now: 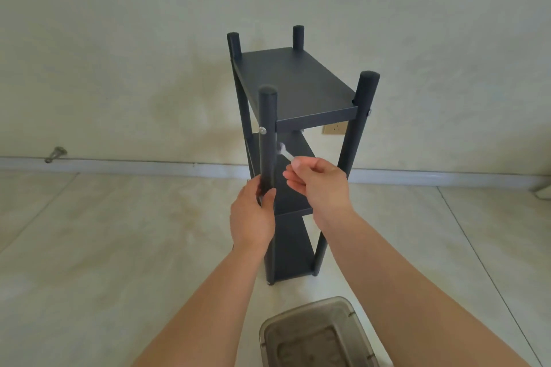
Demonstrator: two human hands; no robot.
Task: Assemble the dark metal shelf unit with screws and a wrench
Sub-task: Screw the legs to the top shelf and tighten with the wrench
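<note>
One plastic box [319, 337]; shelf unit [298, 83]: four posts, three shelves.

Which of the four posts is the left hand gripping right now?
The near-left post: the left hand grips it below the silver screw. The other three posts stand untouched; the right hand holds the wrench beside it.

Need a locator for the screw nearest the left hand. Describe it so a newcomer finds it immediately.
Start at the dark shelf unit standing on the floor, then take its near left post, the one the left hand grips. The screw is the bright round head level with the top shelf, the only shiny spot on that post.
</note>
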